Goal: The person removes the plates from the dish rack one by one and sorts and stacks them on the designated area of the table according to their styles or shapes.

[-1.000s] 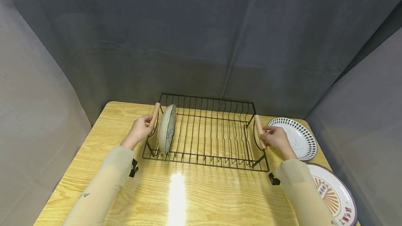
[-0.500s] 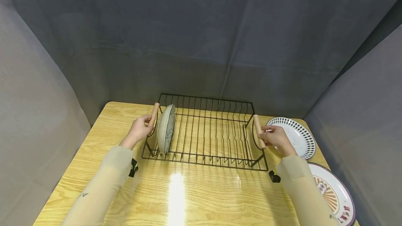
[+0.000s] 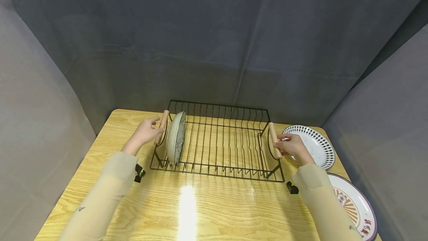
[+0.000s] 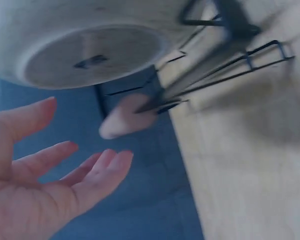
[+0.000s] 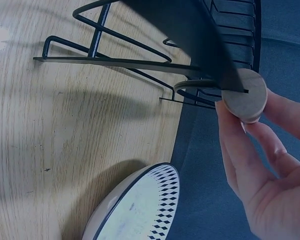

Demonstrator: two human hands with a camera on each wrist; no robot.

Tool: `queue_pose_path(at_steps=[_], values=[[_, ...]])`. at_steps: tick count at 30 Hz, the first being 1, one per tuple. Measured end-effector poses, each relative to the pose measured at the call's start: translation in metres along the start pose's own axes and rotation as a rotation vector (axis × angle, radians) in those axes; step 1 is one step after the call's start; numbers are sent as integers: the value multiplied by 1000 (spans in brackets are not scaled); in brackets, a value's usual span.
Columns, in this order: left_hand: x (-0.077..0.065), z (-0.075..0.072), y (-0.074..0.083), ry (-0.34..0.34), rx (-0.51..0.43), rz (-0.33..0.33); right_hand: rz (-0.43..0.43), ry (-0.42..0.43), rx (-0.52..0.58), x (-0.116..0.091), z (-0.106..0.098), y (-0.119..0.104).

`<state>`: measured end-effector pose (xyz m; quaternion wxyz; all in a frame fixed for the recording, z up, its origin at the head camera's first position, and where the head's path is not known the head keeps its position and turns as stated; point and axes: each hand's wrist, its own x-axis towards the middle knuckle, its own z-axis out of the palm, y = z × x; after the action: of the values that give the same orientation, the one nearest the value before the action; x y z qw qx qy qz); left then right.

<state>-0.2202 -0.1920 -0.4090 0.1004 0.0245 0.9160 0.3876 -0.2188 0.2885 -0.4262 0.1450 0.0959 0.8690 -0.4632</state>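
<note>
A black wire dish rack [image 3: 214, 175] with a wooden handle at each end stands on the table. One deep dish [image 3: 172, 140], pale outside with a patterned inside, stands on edge in its left end. My left hand [image 3: 144, 135] is beside the left wooden handle [image 3: 162, 124]; in the left wrist view its fingers [image 4: 97, 175] are spread apart, off the handle [image 4: 127, 117], below the dish's base [image 4: 92, 57]. My right hand [image 3: 294, 148] holds the right wooden handle [image 3: 274, 137] between fingers and thumb, as the right wrist view also shows around the handle's end [image 5: 245, 95].
To the rack's right lies a white dish with a black diamond rim [image 3: 315, 146]. Nearer the front right is a large plate [image 3: 359, 205] with an orange ray pattern, partly behind the right sleeve. Dark cloth [image 3: 214, 47] hangs behind the table; grey cloth walls flank it.
My left hand has let go of the left handle and moved slightly left and up, its fingers opening. The right hand keeps its hold. The whole view has shifted a little.
</note>
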Motion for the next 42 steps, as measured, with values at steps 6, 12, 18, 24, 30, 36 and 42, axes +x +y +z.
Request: queue_pose_path(at_steps=[6,12,18,24,30,36,42], values=[[-6,-12,20,66,-32,53,-11,-13,19,-1,0,0],[-12,-14,43,39,-72,59,-6,-6,39,1,1,1],[-16,-9,58,-6,-28,26,0,-9,33,0,2,2],[-19,2,59,-38,22,7,13,-12,30,0,2,2],[-21,12,57,-50,35,27,20,-13,31,0,1,2],[-23,21,59,-14,15,12,15,-12,27,0,0,3],[-24,26,60,26,-2,10,19,-8,32,-1,-2,2]])
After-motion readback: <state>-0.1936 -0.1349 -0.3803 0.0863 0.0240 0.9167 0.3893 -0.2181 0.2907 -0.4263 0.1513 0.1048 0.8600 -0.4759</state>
